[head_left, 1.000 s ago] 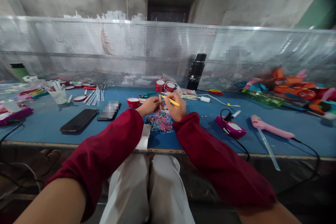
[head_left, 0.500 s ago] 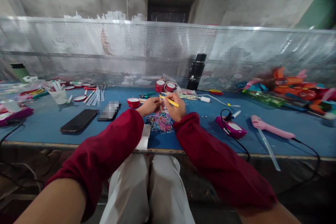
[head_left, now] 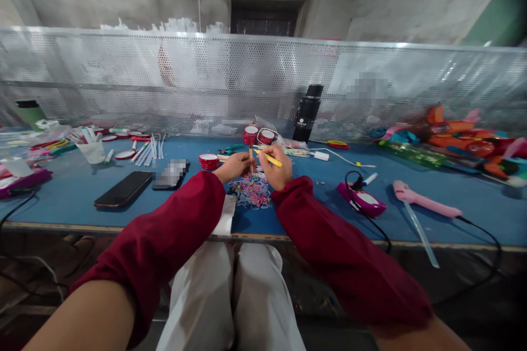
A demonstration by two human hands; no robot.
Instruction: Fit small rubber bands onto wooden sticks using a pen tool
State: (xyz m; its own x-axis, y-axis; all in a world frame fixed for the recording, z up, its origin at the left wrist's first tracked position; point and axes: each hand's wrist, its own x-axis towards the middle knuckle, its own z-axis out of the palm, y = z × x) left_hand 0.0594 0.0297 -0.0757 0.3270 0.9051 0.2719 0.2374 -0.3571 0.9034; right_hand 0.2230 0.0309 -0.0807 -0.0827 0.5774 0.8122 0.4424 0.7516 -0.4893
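My left hand (head_left: pixel 235 166) pinches a thin, pale stick (head_left: pixel 251 153) that stands upright from the fingertips, with a darker upper end. In my right hand (head_left: pixel 280 168) is a yellow pen (head_left: pixel 272 159), closed between thumb and fingers, its tip pointing left and up at the stick. A small gap seems to lie between tip and stick. Below both hands spreads a pile of small, thin multicoloured loops (head_left: pixel 253 193) like rubber bands. A white sheet (head_left: pixel 225 216) lies at the table edge near my left wrist.
Two phones, one black (head_left: pixel 123 189), lie left. Red tape rolls (head_left: pixel 209 162) sit beyond my left hand. A black bottle (head_left: pixel 308 113) stands behind. To the right are a purple device (head_left: pixel 362 200) with a cord and a pink glue gun (head_left: pixel 426 200) whose glue stick overhangs the edge.
The yellow pen's tip has shifted slightly right, off the stick, which now shows more clearly. My left hand has hardly moved.
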